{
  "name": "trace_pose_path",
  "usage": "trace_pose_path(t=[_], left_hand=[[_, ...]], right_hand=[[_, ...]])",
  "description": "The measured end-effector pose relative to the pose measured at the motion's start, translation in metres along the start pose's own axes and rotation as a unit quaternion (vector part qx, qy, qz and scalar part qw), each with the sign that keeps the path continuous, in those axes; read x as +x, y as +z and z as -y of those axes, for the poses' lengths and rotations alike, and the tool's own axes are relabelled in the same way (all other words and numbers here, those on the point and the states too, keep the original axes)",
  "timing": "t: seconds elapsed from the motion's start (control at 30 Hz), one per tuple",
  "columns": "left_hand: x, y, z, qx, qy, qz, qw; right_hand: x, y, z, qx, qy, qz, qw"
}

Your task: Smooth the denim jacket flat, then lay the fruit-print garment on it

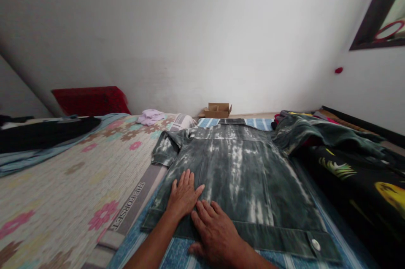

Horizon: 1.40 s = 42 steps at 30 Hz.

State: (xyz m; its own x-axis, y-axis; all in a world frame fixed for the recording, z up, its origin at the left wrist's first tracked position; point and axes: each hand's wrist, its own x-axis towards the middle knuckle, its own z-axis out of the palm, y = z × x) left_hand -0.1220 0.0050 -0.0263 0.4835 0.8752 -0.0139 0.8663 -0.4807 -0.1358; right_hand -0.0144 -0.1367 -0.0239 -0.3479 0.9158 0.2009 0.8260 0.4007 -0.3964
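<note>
Our left hand (183,195) and right hand (217,230) lie open and flat on the grey-green bleached denim jacket (249,167); we'd best press evenly, stroking outward from them.

1. "THE FORSET", in dark capitals, stands on the grey border band (133,203) of the flowered mat (79,176), at about eight o'clock in the view.
2. The words run along the band from one o'clock down to seven o'clock, with "THE" at the far end.
3. The lettering lies at nine o'clock from the left hand (183,195), near the jacket (240,167).
</note>
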Motion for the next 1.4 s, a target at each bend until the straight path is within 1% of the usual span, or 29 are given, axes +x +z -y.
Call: trace_pose_path(t=[0.17,0.4,0.57,0.83,0.97,1.17,1.4], left_hand=[[0.000,0.000,0.000,0.005,-0.004,-0.008,1.000],[0.000,0.002,0.000,-0.001,-0.007,-0.002,1.000],[0.001,0.003,0.001,-0.001,-0.002,-0.013,1.000],[0.000,-0.002,-0.001,0.004,-0.009,0.004,1.000],[0.000,-0.001,-0.001,-0.004,-0.010,-0.001,1.000],[0.000,0.001,0.000,-0.010,-0.013,0.004,1.000],[0.000,0.002,0.000,-0.002,-0.014,0.005,1.000]], right_hand=[[0.001,0.001,-0.001,-0.003,0.002,0.000,1.000],[0.001,0.005,-0.004,-0.015,-0.003,0.000,1.000],[0.003,0.005,-0.005,-0.030,-0.010,0.004,0.999],[0.002,0.005,-0.006,-0.006,-0.010,0.001,1.000],[0.002,0.008,-0.007,-0.009,-0.012,0.006,1.000],[0.002,0.010,-0.007,-0.027,-0.011,-0.006,1.000],[0.003,0.011,-0.008,0.004,-0.010,0.006,1.000]])
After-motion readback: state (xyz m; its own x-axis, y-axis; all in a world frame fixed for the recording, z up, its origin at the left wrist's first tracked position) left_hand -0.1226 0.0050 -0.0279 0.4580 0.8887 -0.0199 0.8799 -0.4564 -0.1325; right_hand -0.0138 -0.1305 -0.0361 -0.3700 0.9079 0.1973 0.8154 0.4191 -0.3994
